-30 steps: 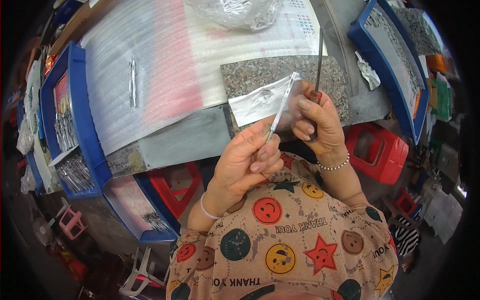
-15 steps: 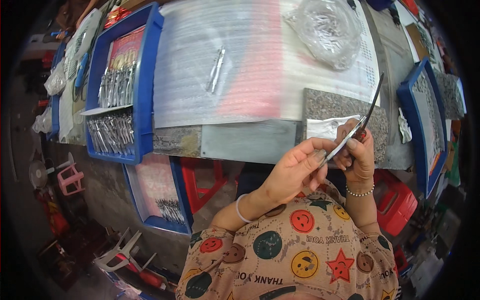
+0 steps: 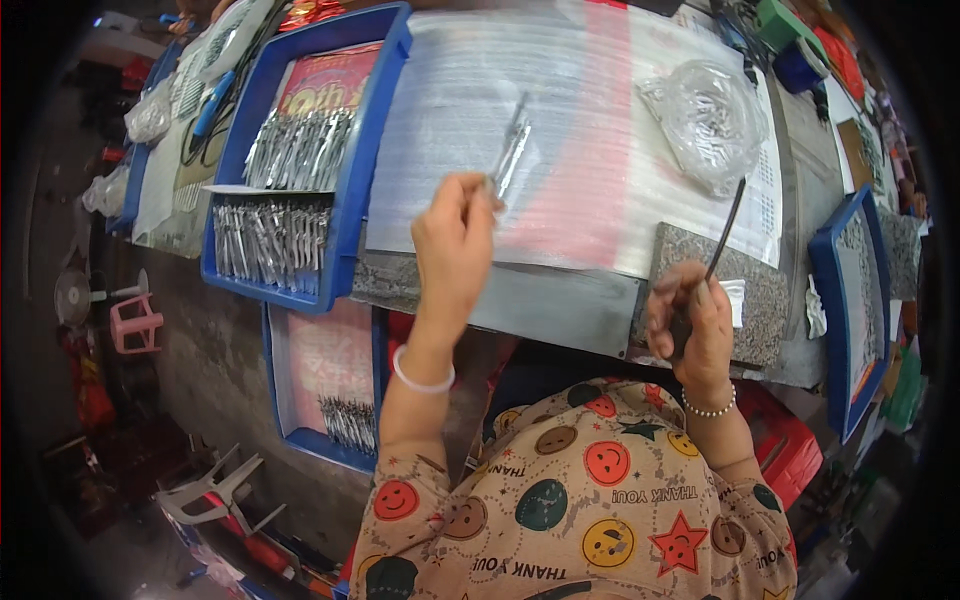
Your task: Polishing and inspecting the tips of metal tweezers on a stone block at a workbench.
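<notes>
My left hand [image 3: 455, 235] reaches over the mat, thumb and fingers pinched at the near end of a slim silver metal piece [image 3: 506, 150]. More such pieces lie close against it, and motion blur hides exactly where they part. On the right, my right hand [image 3: 692, 325] grips a thin dark rod [image 3: 728, 228] that points up and away; the fingers cover its lower end. Beneath that hand lies a speckled stone slab [image 3: 672, 250] with a folded white cloth [image 3: 736, 300] on it. The pale, plastic-covered mat [image 3: 450, 90] spreads across the table.
Left of the mat, a blue tray [image 3: 350, 235] holds rows of slim silver pieces [image 3: 270, 240]. A lower blue tray [image 3: 277, 385] has more of them. A clear bag of small metal parts [image 3: 708, 125] sits at the far right, and another blue tray [image 3: 832, 300] stands beyond the slab.
My left hand has moved left from beside my right hand to the pieces on the mat, taking the silver piece away from the rod. My right hand still holds the rod. The view has shifted.
</notes>
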Available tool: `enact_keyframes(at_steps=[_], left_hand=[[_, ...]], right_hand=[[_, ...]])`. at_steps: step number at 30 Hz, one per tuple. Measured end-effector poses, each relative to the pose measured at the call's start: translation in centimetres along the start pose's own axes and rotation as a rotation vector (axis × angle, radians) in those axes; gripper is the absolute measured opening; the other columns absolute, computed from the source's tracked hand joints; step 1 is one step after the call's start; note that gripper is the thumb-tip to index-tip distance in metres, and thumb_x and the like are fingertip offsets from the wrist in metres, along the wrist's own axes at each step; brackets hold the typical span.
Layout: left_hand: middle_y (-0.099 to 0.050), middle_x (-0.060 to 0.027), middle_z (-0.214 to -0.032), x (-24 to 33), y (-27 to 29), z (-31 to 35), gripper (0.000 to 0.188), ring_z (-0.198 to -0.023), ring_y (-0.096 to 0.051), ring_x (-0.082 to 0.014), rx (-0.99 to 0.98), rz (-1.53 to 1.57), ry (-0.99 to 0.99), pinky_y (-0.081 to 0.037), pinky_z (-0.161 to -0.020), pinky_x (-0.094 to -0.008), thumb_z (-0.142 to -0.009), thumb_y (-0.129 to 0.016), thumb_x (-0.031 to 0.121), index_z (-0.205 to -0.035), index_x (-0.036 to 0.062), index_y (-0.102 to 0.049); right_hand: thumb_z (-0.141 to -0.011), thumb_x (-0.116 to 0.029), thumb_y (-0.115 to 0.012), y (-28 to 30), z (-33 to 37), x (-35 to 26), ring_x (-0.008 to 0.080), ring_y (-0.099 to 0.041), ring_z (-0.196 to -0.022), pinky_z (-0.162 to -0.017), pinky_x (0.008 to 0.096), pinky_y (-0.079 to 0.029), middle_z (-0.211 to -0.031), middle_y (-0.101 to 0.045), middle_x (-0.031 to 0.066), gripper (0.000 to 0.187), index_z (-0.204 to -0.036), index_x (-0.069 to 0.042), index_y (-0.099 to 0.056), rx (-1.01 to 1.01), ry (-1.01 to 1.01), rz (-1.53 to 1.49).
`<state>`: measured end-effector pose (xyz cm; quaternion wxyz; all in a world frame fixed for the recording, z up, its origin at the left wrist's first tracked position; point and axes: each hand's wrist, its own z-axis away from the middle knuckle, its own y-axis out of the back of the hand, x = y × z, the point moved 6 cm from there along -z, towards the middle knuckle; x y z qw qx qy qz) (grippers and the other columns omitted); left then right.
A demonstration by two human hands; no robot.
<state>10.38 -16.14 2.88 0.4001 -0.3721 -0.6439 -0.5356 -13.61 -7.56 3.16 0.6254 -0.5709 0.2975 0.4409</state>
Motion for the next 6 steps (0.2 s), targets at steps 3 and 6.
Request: enact_keyframes(at_steps=[3,6], left_hand=[[-0.068,-0.0151,-0.085,-2.2,0.3,-4.2,0.014,-0.073,-0.064,-0.0218,0.101,-0.454,-0.234,-0.048,-0.065,-0.0382,-0.089,-0.059,0.012,-0.09,-0.0012,-0.06],[-0.069,-0.0168,-0.091,-3.9,-1.0,-5.6,0.015,-0.077,-0.066,-0.025,-0.041,-0.578,-0.162,-0.048,-0.069,-0.0429,-0.088,-0.061,0.016,-0.093,0.0028,-0.064]], right_hand=[[-0.098,-0.029,-0.043,-0.2,1.5,0.6,0.011,-0.05,-0.048,-0.044,0.0213,-0.041,-0.071,-0.058,0.0107,0.03,-0.096,0.0,-0.051,-0.058,-0.043,0.035],[-0.096,-0.031,-0.045,-0.1,2.7,1.3,0.0128,-0.054,-0.051,-0.048,0.0224,-0.045,-0.074,-0.06,0.0118,0.032,-0.098,0.0,-0.053,-0.144,-0.097,0.122]])
